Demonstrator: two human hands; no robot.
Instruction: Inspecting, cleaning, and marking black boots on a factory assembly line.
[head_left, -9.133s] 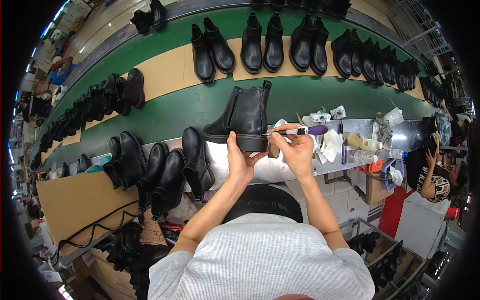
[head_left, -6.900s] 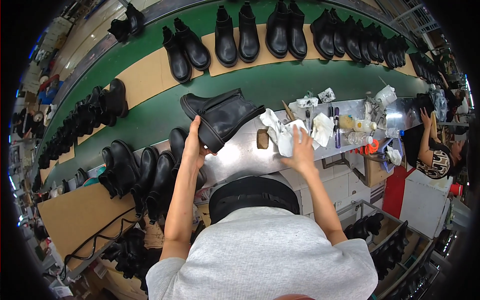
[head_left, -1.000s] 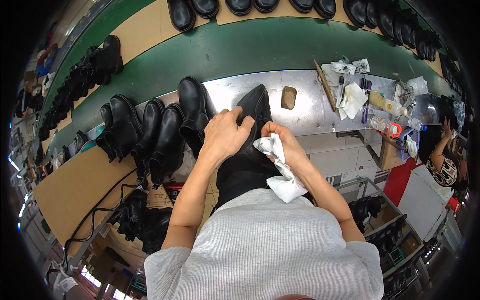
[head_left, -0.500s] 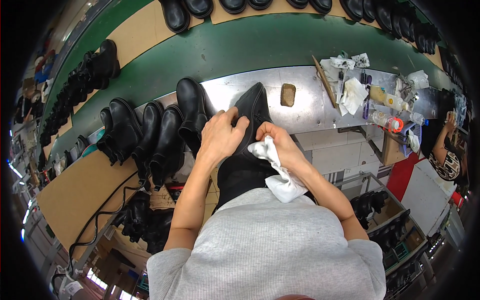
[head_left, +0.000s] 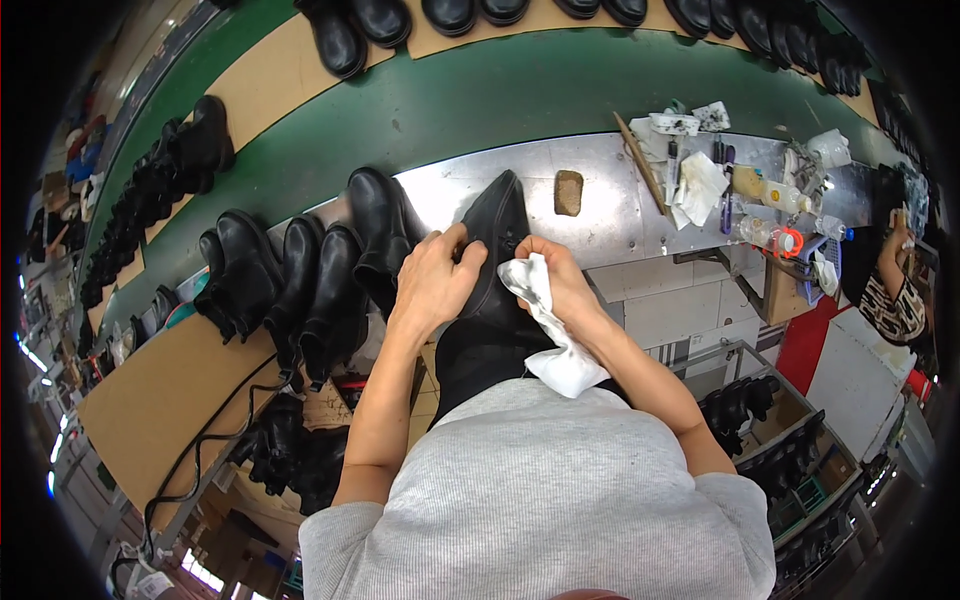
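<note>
A black leather boot lies in front of me on its side, its toe pointing away over the metal bench edge. My left hand grips it from the left, fingers bent over the upper. On its right side, my right hand is closed on a white cloth with dark smudges; its fingertips are close to the boot's edge. The cloth's loose end hangs down toward my shirt. Whether the fingertips touch the leather, I cannot tell.
Several black boots stand left of my hands. On the metal bench lie a brown block, a wooden stick, stained white papers and plastic bottles. A green conveyor runs behind, with more boots. Another person's arm shows far right.
My right hand has shifted slightly up and left along the boot's side, and the cloth hangs a little straighter. My left hand keeps its grip. The whole view has turned slightly.
</note>
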